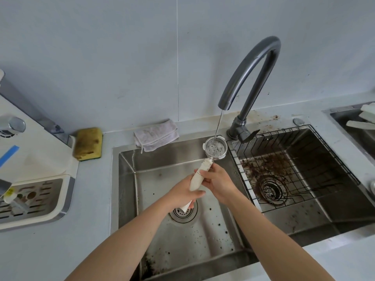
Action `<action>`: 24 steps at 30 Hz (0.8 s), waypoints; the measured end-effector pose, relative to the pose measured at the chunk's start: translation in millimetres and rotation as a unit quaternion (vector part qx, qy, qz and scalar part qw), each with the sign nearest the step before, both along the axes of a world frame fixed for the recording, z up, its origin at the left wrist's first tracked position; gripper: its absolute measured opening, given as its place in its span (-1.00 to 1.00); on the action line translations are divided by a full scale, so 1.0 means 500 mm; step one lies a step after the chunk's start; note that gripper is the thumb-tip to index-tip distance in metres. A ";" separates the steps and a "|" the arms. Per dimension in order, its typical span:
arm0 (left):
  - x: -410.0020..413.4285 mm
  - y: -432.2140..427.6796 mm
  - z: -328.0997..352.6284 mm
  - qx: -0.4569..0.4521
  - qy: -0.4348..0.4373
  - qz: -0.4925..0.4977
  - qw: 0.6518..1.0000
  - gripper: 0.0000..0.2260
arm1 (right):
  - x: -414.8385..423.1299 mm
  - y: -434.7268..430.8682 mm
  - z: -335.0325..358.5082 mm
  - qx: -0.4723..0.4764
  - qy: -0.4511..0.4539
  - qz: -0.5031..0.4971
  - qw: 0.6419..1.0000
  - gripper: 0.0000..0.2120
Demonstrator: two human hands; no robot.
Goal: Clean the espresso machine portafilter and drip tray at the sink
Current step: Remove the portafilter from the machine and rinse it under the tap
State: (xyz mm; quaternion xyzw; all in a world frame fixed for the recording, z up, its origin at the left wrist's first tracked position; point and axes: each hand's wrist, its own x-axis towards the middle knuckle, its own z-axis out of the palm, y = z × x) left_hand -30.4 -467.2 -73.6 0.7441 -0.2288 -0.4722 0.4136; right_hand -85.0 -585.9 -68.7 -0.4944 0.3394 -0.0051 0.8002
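portafilter (215, 148): bright wet metal bowl, cream matt plastic handle | sink (129, 159): brushed stainless steel, dull sheen, dark specks | faucet (251, 63): smooth dark grey satin metal | wire rack (284, 130): thin black coated wire | cloth (156, 134): soft pale fabric, creased | sponge (88, 144): stained yellow porous foam, green scouring layer | drip tray (65, 197): smooth cream plastic rim, slotted metal grate

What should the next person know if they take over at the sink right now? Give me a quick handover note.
Left hand grips the lower end of the portafilter handle; right hand holds it higher up.
Its basket sits under the faucet stream, over the left sink basin; dark specks show inside.
Drip tray is in the machine on the counter, untouched.
Done: rinse under way. Left: finish portafilter, wash drip tray.
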 end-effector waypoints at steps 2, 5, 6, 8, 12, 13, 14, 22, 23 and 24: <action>0.001 -0.003 -0.002 0.008 -0.033 0.011 0.999 -0.56 | 0.007 -0.001 0.001 0.004 -0.014 0.000 1.000 -0.80; 0.004 -0.006 0.001 0.003 -0.064 0.032 0.997 -0.54 | 0.021 -0.002 0.004 0.005 -0.028 0.003 1.000 -0.85; 0.005 -0.007 0.003 -0.001 -0.065 0.038 0.997 -0.55 | 0.026 -0.003 0.005 0.005 -0.031 0.003 1.000 -0.84; 0.010 -0.010 0.008 -0.006 -0.052 0.053 0.997 -0.61 | 0.035 -0.004 0.006 0.008 -0.035 0.004 0.999 -0.85; 0.018 -0.013 0.016 0.004 -0.035 0.066 0.997 -0.68 | 0.044 -0.007 0.008 0.002 -0.034 0.020 0.999 -0.86; 0.018 -0.013 0.017 0.004 -0.031 0.069 0.997 -0.68 | 0.046 -0.007 0.008 0.003 -0.030 0.022 0.999 -0.87; 0.017 -0.012 0.017 0.004 -0.027 0.073 0.997 -0.68 | 0.047 -0.007 0.006 0.006 -0.026 0.022 0.999 -0.87; 0.005 0.003 0.001 0.038 -0.059 0.078 0.994 -0.75 | 0.042 0.008 -0.006 0.008 0.009 0.039 0.999 -0.86; 0.003 0.004 0.000 0.043 -0.069 0.081 0.993 -0.76 | 0.041 0.012 -0.007 0.004 0.013 0.041 0.999 -0.88; 0.001 0.006 -0.001 0.049 -0.076 0.085 0.992 -0.77 | 0.041 0.015 -0.008 0.000 0.016 0.043 0.999 -0.89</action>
